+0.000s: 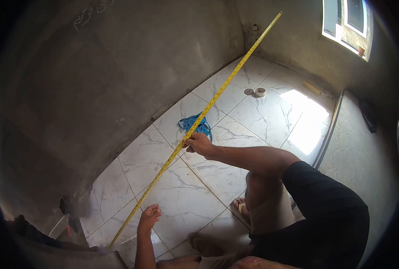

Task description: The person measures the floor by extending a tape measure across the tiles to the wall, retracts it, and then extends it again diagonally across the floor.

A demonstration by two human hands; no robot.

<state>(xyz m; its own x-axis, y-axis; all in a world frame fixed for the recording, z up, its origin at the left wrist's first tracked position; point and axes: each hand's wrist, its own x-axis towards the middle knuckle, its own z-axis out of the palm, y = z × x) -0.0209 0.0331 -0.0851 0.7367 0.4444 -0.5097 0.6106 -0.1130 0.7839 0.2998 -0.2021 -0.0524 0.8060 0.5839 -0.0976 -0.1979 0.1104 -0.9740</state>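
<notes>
A long yellow tape measure blade (pixel 229 81) stretches diagonally from the lower left to the upper right. My right hand (pixel 198 144) grips it near its middle, with fingers and thumb closed around the edge. The far end stands out in front of the back wall; its lower end meets a dark edge at the bottom left. My left hand (pixel 149 218) is beside the lower stretch of the blade, apart from it, with loosely bent fingers and nothing visible in them. Behind the right hand, a crumpled blue cloth or strap bundle (pixel 191 122) lies on the floor, partly covered by the blade.
White marbled tiles (pixel 172 197) cover the floor beside a rough grey wall (pixel 96 89). A tape roll (pixel 260 92) and a small brown disc (pixel 249 92) lie farther back. A pale mattress-like panel (pixel 347 148) leans at right. My sandalled foot (pixel 241 207) rests on the tiles.
</notes>
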